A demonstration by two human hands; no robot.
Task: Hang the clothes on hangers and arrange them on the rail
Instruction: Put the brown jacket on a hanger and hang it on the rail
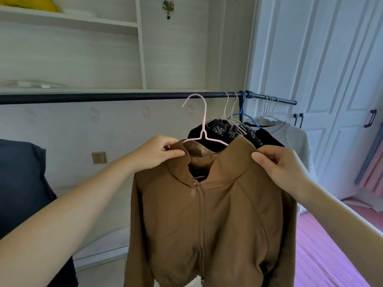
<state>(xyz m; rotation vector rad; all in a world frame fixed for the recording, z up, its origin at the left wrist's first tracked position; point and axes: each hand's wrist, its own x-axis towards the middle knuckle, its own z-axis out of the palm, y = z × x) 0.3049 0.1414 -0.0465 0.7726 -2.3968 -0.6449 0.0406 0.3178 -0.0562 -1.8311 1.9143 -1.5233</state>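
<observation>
A brown zip-up jacket hangs in front of me on a pale pink wire hanger. The hanger's hook sits just below the black rail, not over it. My left hand pinches the jacket's left collar edge. My right hand pinches the right collar and shoulder. On the rail's right part hang dark patterned garments on white and blue hangers, and past the upright post a white sweatshirt.
A white wardrobe with black handles stands at the right. White wall shelves run above the rail. A dark cloth-covered shape sits at the left. A pink bed cover lies at the lower right.
</observation>
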